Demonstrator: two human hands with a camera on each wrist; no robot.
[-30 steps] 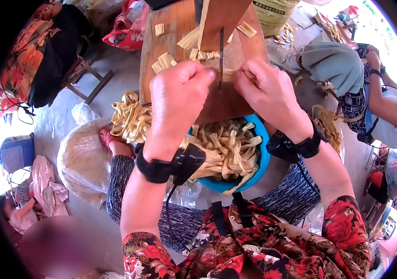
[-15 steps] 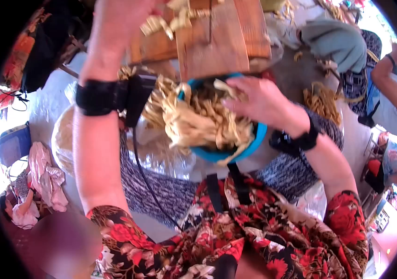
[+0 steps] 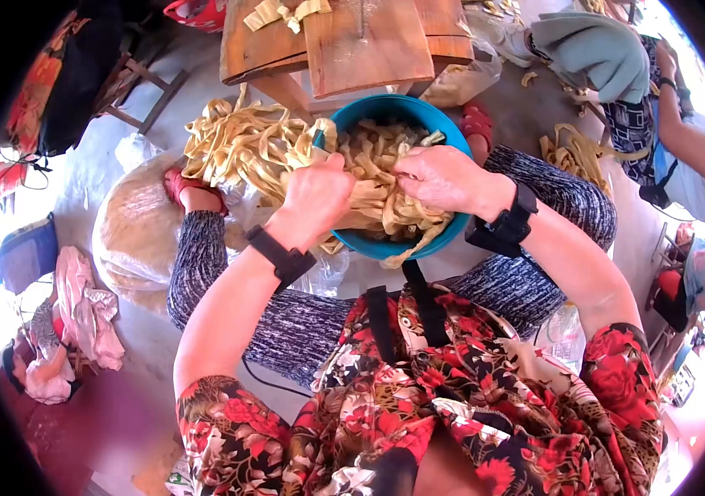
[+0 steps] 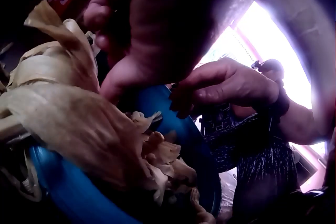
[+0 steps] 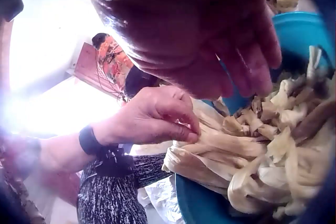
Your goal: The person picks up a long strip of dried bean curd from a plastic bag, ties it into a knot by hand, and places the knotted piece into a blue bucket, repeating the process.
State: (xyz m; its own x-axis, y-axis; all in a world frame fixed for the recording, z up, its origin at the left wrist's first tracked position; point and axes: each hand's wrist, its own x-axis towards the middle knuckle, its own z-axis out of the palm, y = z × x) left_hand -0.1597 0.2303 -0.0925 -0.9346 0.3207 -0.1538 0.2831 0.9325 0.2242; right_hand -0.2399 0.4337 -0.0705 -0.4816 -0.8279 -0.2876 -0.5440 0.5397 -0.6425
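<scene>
A blue tub [image 3: 385, 103] between the person's knees holds a heap of pale yellow, soft flat strips [image 3: 373, 153]. At the tub's left side the left hand [image 3: 319, 198] pinches a wide pale strip [image 5: 220, 145] between thumb and fingers. Over the tub's right side hangs the right hand [image 3: 452, 178], back upward. Its fingers [image 5: 252, 69] point down, loosely bent, above the strips in the right wrist view, with nothing visible in them. Both hands wear black wrist cameras.
A wooden bench [image 3: 266, 54] with a board [image 3: 369, 50] and an upright blade stands beyond the tub. Cut pieces [image 3: 286, 12] lie on it. More long strips [image 3: 245, 145] are heaped left of the tub, near a plastic-wrapped bundle [image 3: 133, 236]. Another person [image 3: 691, 153] sits at right.
Both hands have come down from the blade to the tub. The left hand swung out over the bench, then returned to the strips. The bench now sits higher in view.
</scene>
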